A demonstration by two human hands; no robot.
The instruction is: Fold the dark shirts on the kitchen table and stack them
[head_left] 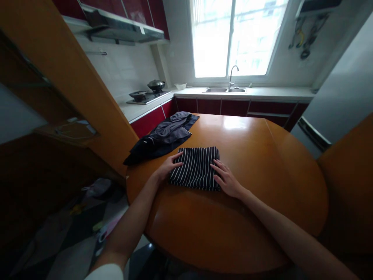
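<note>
A black cloth with white stripes (196, 168), folded into a rough rectangle, lies flat on the wooden table (250, 163). At its left edge rests my left hand (170, 165), with thumb and fingers apart and the fingertips on the fabric. My right hand (229, 181) touches the opposite edge, its fingers stretched out over the stripes. Neither hand grips the cloth. Beyond my left hand, a dark grey and navy garment (166, 134) is spread loosely along the table's left side.
An orange wooden frame (75, 77) stands close on the left. Behind the table are a counter with a sink (217, 90), a stove (148, 98) with a lidded pot (156, 85) and a pan (138, 95). A refrigerator (344, 85) is at right. Several items lie on the floor at left.
</note>
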